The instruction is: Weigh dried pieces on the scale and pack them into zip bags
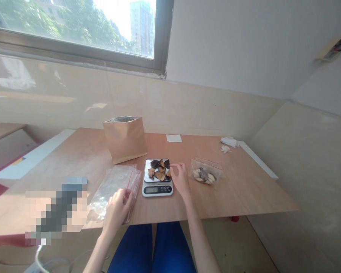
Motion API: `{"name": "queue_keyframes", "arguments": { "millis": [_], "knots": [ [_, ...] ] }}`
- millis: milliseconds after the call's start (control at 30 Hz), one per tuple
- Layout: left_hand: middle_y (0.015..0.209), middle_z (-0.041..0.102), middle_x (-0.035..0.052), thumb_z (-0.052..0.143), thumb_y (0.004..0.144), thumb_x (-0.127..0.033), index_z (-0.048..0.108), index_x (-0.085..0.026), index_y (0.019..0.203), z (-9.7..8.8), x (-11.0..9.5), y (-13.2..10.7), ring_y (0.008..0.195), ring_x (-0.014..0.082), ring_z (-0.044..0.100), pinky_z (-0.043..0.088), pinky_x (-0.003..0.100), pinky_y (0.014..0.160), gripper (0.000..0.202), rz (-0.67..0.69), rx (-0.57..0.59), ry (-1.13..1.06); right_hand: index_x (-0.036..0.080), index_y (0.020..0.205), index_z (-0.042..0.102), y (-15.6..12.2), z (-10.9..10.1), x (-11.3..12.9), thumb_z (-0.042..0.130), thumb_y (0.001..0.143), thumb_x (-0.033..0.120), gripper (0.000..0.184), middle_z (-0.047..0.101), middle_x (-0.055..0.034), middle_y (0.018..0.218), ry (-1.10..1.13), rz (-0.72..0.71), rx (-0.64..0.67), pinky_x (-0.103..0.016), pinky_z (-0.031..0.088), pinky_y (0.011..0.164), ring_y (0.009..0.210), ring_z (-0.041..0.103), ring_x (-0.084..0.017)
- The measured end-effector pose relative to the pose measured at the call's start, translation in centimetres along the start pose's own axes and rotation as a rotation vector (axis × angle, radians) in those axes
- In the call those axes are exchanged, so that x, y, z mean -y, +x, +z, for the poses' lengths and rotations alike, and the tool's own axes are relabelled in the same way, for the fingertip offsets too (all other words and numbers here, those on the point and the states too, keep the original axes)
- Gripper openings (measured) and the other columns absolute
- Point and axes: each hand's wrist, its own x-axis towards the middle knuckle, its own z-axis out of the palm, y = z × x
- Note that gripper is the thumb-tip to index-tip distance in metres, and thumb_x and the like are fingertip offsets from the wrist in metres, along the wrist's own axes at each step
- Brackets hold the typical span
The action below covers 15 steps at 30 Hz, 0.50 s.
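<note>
A white digital kitchen scale [157,190] stands on the table before me, with several curled brown and black dried pieces [160,175] on its metal plate. My right hand [181,180] reaches to the plate's right edge, thumb and forefinger pinched at a dark dried piece [167,163]. Left of the scale lies a stack of clear zip bags [112,184] with red seal lines. My left hand [118,206] rests on their right side, fingers curled in; whatever may be between them is hidden.
Behind the bags a brown paper pouch [125,140] stands upright with its top open. Right of my right hand lies a zip bag of pale and dark pieces [206,174]. White paper [174,138] and a crumpled white wrapper [229,141] lie farther back. A blurred-out object [62,208] is at left.
</note>
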Motion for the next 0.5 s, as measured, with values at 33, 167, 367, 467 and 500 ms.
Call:
{"name": "queue_keyframes", "arguments": {
  "millis": [33, 167, 367, 467, 500],
  "knots": [
    [0.071, 0.059, 0.0025, 0.04, 0.083, -0.046, 0.057, -0.022, 0.076, 0.1, 0.1, 0.0, 0.067, 0.0191, 0.054, 0.041, 0.032, 0.066, 0.03, -0.002, 0.0, 0.0, 0.019, 0.09, 0.063, 0.9, 0.4, 0.7, 0.049, 0.085, 0.024, 0.016, 0.057, -0.0085, 0.095, -0.054, -0.004, 0.036, -0.036, 0.042, 0.087, 0.095, 0.054, -0.022],
    [0.072, 0.06, 0.0025, 0.04, 0.084, -0.046, 0.057, -0.022, 0.076, 0.2, 0.5, 0.0, 0.068, 0.0186, 0.055, 0.041, 0.032, 0.067, 0.03, 0.004, -0.006, -0.01, 0.018, 0.089, 0.064, 3.5, 1.9, 2.1, 0.056, 0.082, 0.026, 0.013, 0.057, -0.011, 0.094, -0.294, -0.008, 0.17, -0.039, 0.041, 0.083, 0.096, 0.052, -0.026],
    [0.073, 0.061, 0.0027, 0.039, 0.084, -0.046, 0.056, -0.022, 0.074, 0.2, 0.4, 0.1, 0.068, 0.0189, 0.055, 0.041, 0.033, 0.068, 0.031, 0.018, -0.002, -0.012, 0.015, 0.087, 0.063, 3.4, 3.2, 1.5, 0.063, 0.075, 0.022, 0.014, 0.057, -0.0134, 0.093, -0.401, 0.002, 0.207, -0.039, 0.041, 0.078, 0.094, 0.052, -0.029],
    [0.073, 0.061, 0.0028, 0.038, 0.085, -0.045, 0.056, -0.022, 0.073, 0.2, 0.4, 0.1, 0.068, 0.019, 0.056, 0.04, 0.033, 0.068, 0.031, 0.021, -0.004, -0.007, 0.018, 0.092, 0.062, 2.5, 3.1, 1.2, 0.06, 0.077, 0.023, 0.016, 0.055, -0.0106, 0.091, -0.363, -0.011, 0.144, -0.037, 0.042, 0.076, 0.091, 0.053, -0.027],
    [0.073, 0.061, 0.0026, 0.039, 0.085, -0.045, 0.056, -0.023, 0.073, 0.2, 0.4, 0.2, 0.068, 0.0189, 0.056, 0.04, 0.032, 0.067, 0.031, 0.021, -0.004, -0.01, 0.018, 0.092, 0.061, 2.2, 3.0, 1.2, 0.058, 0.078, 0.023, 0.015, 0.054, -0.0099, 0.091, -0.342, -0.014, 0.116, -0.036, 0.042, 0.076, 0.09, 0.053, -0.026]
  ]
}}
